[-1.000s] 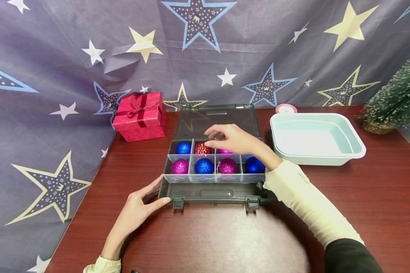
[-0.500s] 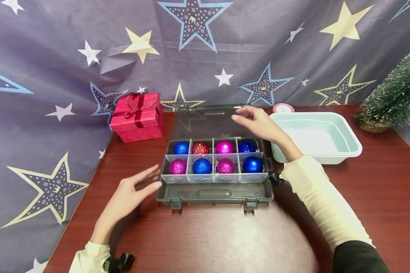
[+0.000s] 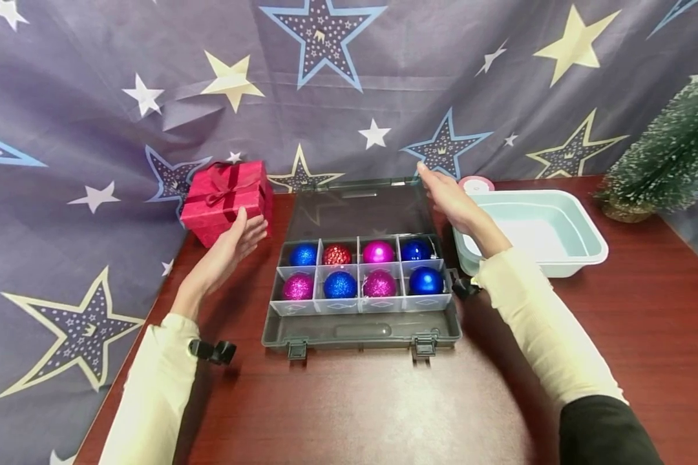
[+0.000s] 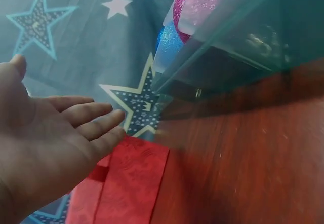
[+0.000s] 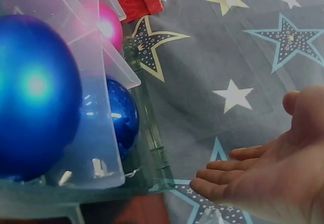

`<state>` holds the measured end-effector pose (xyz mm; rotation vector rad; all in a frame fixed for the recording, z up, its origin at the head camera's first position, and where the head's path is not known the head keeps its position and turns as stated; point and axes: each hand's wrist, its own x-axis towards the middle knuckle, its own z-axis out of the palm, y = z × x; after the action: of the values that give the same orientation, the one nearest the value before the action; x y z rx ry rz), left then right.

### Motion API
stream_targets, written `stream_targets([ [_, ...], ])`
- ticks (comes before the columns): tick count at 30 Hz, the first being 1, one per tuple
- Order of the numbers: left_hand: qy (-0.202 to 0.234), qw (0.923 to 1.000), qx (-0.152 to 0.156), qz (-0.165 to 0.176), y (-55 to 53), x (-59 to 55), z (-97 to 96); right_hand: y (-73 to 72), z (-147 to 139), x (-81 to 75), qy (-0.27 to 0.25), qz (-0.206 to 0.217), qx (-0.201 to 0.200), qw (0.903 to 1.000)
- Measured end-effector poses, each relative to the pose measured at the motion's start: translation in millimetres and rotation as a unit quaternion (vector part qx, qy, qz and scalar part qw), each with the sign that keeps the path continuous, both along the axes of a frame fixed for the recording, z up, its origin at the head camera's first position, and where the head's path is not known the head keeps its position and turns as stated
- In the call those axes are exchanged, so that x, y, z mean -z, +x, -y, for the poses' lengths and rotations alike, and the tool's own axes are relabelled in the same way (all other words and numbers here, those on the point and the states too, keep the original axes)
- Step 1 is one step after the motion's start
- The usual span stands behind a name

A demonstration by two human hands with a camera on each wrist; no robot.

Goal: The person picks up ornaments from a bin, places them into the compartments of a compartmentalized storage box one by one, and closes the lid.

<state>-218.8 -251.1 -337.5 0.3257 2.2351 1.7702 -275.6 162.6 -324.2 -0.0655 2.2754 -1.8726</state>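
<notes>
A dark translucent plastic case (image 3: pixel 360 329) lies on the table with its lid (image 3: pixel 360 213) laid back. Inside it a clear divided tray (image 3: pixel 340 307) holds several Christmas balls, one to each compartment. They include a red ball (image 3: pixel 337 254), a shiny pink ball (image 3: pixel 378 252) and a matte blue ball (image 5: pixel 35 92). My left hand (image 3: pixel 223 258) is raised left of the case, near the red gift box (image 3: pixel 209 200), with fingers extended and nothing held. Above the lid's right side hovers my right hand (image 3: pixel 456 206), its fingers straight and its palm bare.
Right of the case stands a pale mint plastic basin (image 3: pixel 558 263). Behind it sits a small pink-and-white roll (image 3: pixel 475 185). A frosted miniature tree (image 3: pixel 669 148) is at the far right. A star-patterned cloth (image 3: pixel 349 116) hangs behind the table.
The right hand has lifted away from the balls, moving right and back. My left hand has let go of the case's left corner and risen toward the gift box.
</notes>
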Motion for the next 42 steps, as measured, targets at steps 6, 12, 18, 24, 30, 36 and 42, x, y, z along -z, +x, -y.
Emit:
stream_targets([
  [6,0.069,0.9948,-0.014,0.073,-30.4,5.6,-8.9,-13.1,2,5.7,-0.039,0.054,0.003,0.9978],
  [12,0.094,0.9876,-0.021,0.124,-52.7,13.0,-13.9,-22.1,7,8.3,-0.088,0.088,0.042,0.9914],
  [18,0.077,0.9868,-0.015,0.141,-64.8,19.0,-20.5,-28.9,13,12.8,-0.138,0.125,0.048,0.9814],
  [24,0.066,0.9842,-0.011,0.164,-70.8,22.5,-26.4,-33.3,12,20.8,-0.162,0.16,0.037,0.9731],
  [30,0.045,0.9841,-0.004,0.172,-73.6,24.3,-30.7,-33.9,9,24.7,-0.148,0.177,0.044,0.9721],
  [36,0.052,0.9832,-0.009,0.175,-74.7,23.8,-34.1,-34.7,9,27.6,-0.147,0.164,0.08,0.9722],
  [42,0.066,0.9819,-0.013,0.177,-75.0,23.4,-35.0,-34.9,11,29.4,-0.151,0.165,0.09,0.9705],
])
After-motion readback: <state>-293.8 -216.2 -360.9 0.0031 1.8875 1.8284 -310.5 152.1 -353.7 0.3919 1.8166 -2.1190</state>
